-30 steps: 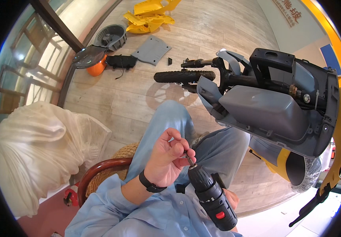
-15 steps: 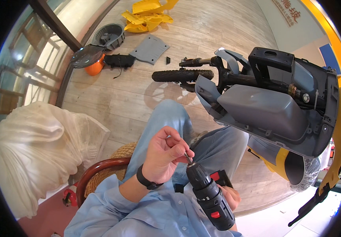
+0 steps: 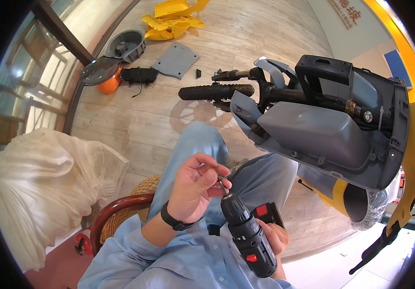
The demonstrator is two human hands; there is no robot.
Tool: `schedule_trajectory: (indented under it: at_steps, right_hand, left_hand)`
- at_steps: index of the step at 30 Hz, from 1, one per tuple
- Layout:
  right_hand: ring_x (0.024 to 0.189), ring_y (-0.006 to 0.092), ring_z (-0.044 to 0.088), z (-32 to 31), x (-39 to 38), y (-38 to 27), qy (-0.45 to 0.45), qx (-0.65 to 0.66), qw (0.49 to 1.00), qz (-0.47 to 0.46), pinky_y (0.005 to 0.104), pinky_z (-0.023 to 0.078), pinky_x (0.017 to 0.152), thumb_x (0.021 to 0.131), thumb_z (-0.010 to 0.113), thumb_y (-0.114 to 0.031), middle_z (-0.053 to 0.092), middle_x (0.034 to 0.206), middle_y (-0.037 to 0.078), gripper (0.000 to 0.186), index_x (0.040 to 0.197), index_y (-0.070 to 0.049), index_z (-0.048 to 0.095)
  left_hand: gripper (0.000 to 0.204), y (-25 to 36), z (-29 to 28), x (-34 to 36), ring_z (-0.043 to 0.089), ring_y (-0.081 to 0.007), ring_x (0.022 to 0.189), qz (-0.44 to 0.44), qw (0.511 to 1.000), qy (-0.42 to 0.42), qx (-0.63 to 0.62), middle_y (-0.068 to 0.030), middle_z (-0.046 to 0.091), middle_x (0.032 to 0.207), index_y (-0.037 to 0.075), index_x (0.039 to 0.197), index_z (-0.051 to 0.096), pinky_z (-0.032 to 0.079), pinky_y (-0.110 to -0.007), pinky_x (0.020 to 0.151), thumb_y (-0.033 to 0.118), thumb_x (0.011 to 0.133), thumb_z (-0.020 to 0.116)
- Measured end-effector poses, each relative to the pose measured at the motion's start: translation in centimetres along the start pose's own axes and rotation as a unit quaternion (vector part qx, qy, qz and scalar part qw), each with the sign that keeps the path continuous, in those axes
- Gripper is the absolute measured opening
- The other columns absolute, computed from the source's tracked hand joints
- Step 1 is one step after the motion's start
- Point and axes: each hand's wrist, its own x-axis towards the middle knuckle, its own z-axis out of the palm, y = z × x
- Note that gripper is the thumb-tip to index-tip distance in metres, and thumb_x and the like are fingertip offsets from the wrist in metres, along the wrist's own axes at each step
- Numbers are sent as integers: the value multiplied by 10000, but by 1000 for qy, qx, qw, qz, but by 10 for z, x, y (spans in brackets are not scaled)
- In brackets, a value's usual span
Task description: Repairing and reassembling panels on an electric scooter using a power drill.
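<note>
In my right hand (image 3: 275, 236) is a black cordless drill (image 3: 246, 231) with red details, its chuck pointing up and away from me over my lap. My fingers wrap its handle, partly hidden behind the drill body. A thin metal bit (image 3: 224, 190) sticks out of the chuck. My left hand (image 3: 197, 185), with a black band on the wrist, pinches around this bit near its tip. Whether a small screw sits on the tip is hidden by the fingers.
A partly stripped scooter front with grey panels (image 3: 313, 130) and a tyre (image 3: 214, 92) stands to the right. On the floor ahead lie yellow panels (image 3: 171, 26), a grey plate (image 3: 176, 60), a grey tub (image 3: 128, 45) and an orange helmet (image 3: 109, 84). A plastic-wrapped object (image 3: 53, 183) stands left.
The view has shifted slightly, so the surroundings sit a little further left. My left fingers have changed position slightly around the bit; the drill remains in my right hand.
</note>
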Motion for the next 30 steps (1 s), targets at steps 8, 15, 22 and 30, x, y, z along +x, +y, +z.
schedule_trajectory:
  at_steps: [8,15,22,30]
  right_hand:
    - [464,175,524,-2,0,0,-7,9,1000,10,279,429,489,628,688,-78,541,558,60,301,911,21,659]
    - [495,205,555,0,2,-2,-23,40,999,29,306,452,522,627,667,-72,543,571,78,328,943,15,674]
    - [499,197,555,-1,1,0,-31,29,999,11,298,451,523,628,667,-86,555,587,72,359,972,18,670]
    - [489,191,545,1,3,1,-26,57,998,16,292,438,501,632,676,-105,549,581,72,394,1005,20,657]
  left_hand:
    - [251,-2,0,-1,629,-215,861,-30,998,2,-49,-103,611,969,87,1046,488,546,-336,732,165,867,646]
    - [392,-7,-5,-2,631,-164,832,-9,1000,22,-10,-48,612,929,103,1075,455,533,-274,695,182,800,723]
    - [320,-6,-9,-1,628,-198,843,-20,999,7,-45,-70,607,939,96,1037,484,522,-276,703,139,812,708]
    - [348,-9,-12,-1,626,-201,864,-13,999,6,-47,-85,609,989,101,1081,477,514,-278,721,247,839,679]
